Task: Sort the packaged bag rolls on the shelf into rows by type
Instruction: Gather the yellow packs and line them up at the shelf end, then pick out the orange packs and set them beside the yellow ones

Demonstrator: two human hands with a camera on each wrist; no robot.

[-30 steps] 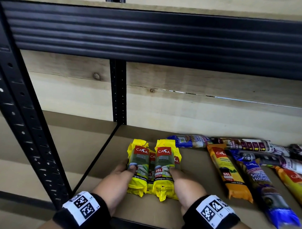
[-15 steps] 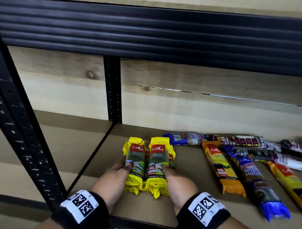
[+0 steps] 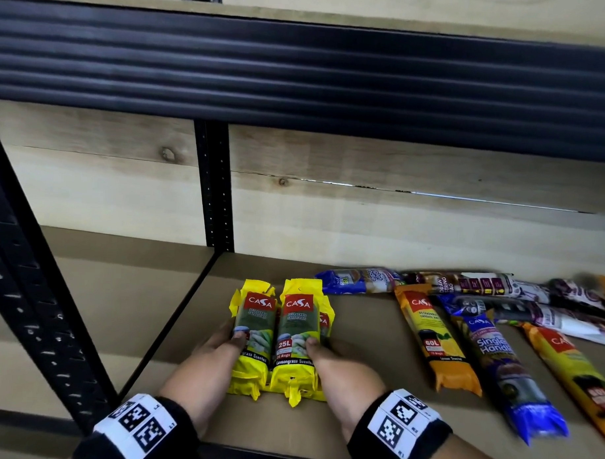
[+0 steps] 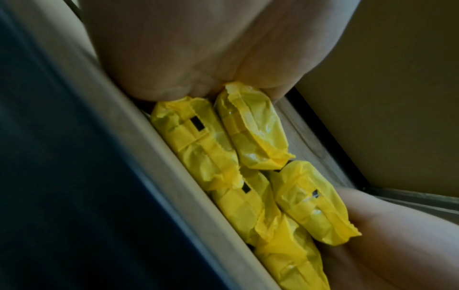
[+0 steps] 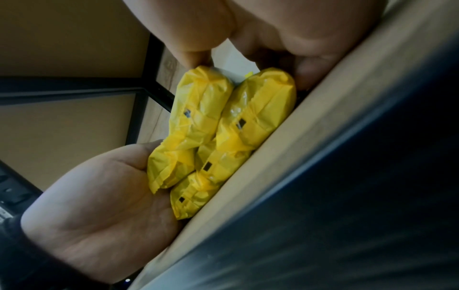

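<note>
Both hands clamp one bundle of yellow Casa 25L bag rolls [image 3: 280, 335] lying on the shelf board [image 3: 368, 379] near its front left corner. The left hand [image 3: 205, 373] curls its grip round the bundle's left side, thumb on the front label; the right hand [image 3: 344, 375] curls round the right side the same way. The wrist views show four or so rolls [image 4: 250, 172] stacked in two layers, their crimped ends towards the cameras [image 5: 211, 137]. Compared with a second ago, the bundle sits a little further left and nearer the shelf's front edge, with the hands in the same hold. Just right lie an orange Casa 60L roll [image 3: 434, 340] and a blue Single Handle roll [image 3: 505, 370], with more rolls behind.
</note>
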